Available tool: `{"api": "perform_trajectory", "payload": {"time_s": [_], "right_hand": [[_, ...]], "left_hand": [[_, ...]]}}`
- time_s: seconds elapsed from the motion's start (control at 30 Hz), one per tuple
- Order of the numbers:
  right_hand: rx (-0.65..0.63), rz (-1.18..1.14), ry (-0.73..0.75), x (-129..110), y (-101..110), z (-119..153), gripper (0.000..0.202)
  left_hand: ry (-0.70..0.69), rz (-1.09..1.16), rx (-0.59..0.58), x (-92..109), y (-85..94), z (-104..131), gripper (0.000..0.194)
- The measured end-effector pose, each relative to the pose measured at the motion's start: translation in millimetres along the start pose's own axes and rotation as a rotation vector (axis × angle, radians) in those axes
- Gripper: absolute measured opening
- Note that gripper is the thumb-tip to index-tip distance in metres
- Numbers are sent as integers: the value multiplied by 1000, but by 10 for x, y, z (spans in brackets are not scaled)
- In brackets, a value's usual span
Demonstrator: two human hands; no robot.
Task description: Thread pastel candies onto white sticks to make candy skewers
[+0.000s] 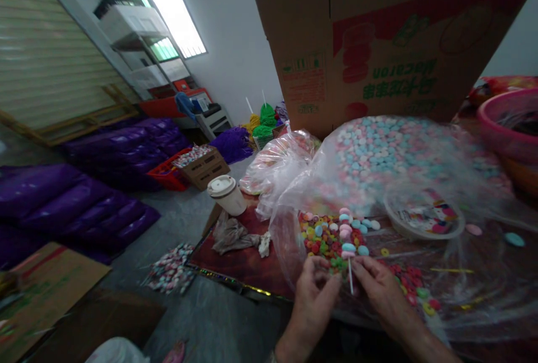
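Note:
A candy skewer (345,233), pink, blue and white pieces threaded on a white stick, stands tilted between my hands. My right hand (381,289) pinches it by thumb and fingertips near the lowest candy, and the bare stick end points down toward me. Just left of the stick, my left hand (314,294) is curled with its fingertips close together; whether anything small sits in them is hidden. Green ring gummies (337,264) lie right beyond those fingertips. Behind the skewer spreads a pile of colourful ring gummies (316,235) on clear plastic, with loose blue candies (363,224) beside it.
A big clear bag of pastel candies (378,144) lies behind, before a tall cardboard box (302,71). Around the table are a round plastic tub (424,232), a lidded paper cup (227,195), a crumpled cloth (233,234) and a pink basin (504,122). Purple bags (71,206) line the floor.

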State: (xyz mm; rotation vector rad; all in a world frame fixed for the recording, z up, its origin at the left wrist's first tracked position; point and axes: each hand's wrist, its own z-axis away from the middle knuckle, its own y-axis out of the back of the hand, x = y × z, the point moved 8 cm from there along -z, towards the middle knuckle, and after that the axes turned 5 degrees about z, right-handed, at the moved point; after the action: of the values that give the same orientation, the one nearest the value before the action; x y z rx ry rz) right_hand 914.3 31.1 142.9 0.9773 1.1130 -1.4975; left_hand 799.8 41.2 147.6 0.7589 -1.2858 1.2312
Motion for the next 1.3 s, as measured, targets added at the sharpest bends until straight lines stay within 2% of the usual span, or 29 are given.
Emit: {"api": "perform_trajectory", "payload": {"time_s": [0.07, 0.13, 0.23, 0.3, 0.37, 0.43, 0.53, 0.67, 0.77, 0.83, 0.9, 0.97, 1.03, 1.13, 1.3], "right_hand": [[12, 86, 42, -35, -2, -6, 44], [19, 86, 58, -10, -36, -10, 42], [60, 88, 20, 162, -23, -8, 40], [88, 211, 12, 265, 51, 4, 38], [120, 493, 86, 245, 136, 14, 34], [136, 769, 156, 178, 177, -4, 30], [119, 942, 127, 147, 199, -129, 27], [90, 936, 77, 153, 247, -290, 22], [40, 846, 41, 196, 273, -231, 32], [5, 773, 2, 238, 248, -106, 41], [-35, 633, -37, 282, 172, 33, 47], [-62, 457, -48, 302, 75, 139, 51], [-83, 346, -12, 284, -12, 196, 55], [-109, 373, 78, 223, -93, 226, 53], [-116, 413, 157, 162, -164, 257, 48]], "left_hand": [[38, 130, 8, 13, -9, -39, 42], [63, 184, -49, 3, -117, -78, 42], [124, 180, -71, -135, -235, -113, 41], [176, 199, -66, -260, -258, -113, 44], [186, 195, -21, -330, -206, -114, 45], [162, 153, 84, -338, -83, -124, 44], [164, 63, 182, -334, 55, -137, 44], [199, 22, 166, -341, 109, -131, 47], [240, 27, 99, -349, 55, -110, 49], [288, 76, -52, -373, -130, -96, 48], [326, 176, -238, -382, -389, -64, 52], [349, 259, -309, -376, -562, -37, 53], [359, 277, -235, -369, -588, -38, 49], [358, 264, -122, -297, -525, -38, 40], [360, 336, -87, -122, -427, -49, 28]]}}
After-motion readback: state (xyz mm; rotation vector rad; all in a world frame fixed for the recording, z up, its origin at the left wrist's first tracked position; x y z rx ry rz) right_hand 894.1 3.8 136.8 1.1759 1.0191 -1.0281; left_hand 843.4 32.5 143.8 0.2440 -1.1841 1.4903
